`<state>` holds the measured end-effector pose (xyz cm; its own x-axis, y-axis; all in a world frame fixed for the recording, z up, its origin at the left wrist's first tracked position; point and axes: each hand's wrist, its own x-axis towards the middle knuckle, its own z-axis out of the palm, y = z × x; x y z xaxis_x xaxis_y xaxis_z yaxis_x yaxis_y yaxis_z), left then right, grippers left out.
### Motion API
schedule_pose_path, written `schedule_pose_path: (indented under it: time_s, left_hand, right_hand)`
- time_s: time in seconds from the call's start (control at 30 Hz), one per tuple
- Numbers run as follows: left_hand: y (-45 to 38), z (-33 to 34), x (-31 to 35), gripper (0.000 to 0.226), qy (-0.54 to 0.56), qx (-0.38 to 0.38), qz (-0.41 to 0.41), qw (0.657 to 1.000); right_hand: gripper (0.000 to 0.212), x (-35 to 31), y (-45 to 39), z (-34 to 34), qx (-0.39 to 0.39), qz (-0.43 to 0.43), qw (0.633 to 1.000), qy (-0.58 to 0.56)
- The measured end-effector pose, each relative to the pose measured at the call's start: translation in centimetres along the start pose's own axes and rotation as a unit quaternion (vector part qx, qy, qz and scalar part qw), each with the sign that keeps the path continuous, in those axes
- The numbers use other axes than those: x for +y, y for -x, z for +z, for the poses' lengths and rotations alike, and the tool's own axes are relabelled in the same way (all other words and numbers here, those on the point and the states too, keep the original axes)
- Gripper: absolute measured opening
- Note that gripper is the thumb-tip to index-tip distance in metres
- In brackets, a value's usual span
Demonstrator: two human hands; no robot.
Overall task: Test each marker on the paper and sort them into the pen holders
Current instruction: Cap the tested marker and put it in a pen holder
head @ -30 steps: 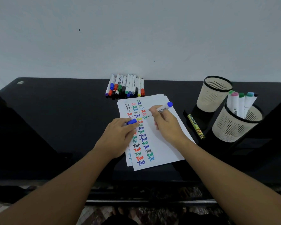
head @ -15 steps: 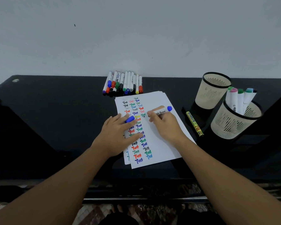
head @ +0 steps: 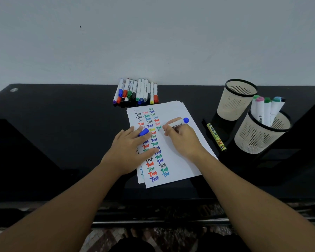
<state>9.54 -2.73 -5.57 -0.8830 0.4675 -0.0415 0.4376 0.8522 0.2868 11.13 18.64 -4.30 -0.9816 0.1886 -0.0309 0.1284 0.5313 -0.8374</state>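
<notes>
We see the right hand (head: 183,140) gripping a white whiteboard marker (head: 178,123), blue end pointing up and right, tip down on the paper (head: 180,157) beside columns of coloured "Test" words. The left hand (head: 130,151) lies flat on the sheets, fingers fairly straight, with the blue cap (head: 143,132) tucked between them. A row of markers (head: 136,92) lies at the black table's (head: 53,133) far edge. Right of the paper lies a yellow marker (head: 216,137), just beside two mesh pen holders: the far holder (head: 235,99) and the near holder (head: 258,137), which carries several white markers (head: 265,110).
</notes>
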Motion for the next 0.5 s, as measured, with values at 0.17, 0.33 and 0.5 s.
schedule_pose_path:
  time_s: [0.17,0.33,0.5]
  left_hand:
    - [0.07,-0.14,0.16,0.079,0.002,-0.002,-0.001,1.000]
    - [0.09,-0.20,0.25,0.080,-0.001,-0.003,0.000,1.000]
    - [0.11,-0.33,0.34,0.081,-0.003,-0.006,-0.001,1.000]
  right_hand:
    - [0.048,-0.13,-0.09,0.11,-0.005,0.007,1.000,0.014]
    - [0.042,-0.13,-0.17,0.17,-0.011,0.007,1.000,0.014]
    - [0.044,-0.11,-0.17,0.17,-0.012,0.007,1.000,0.022]
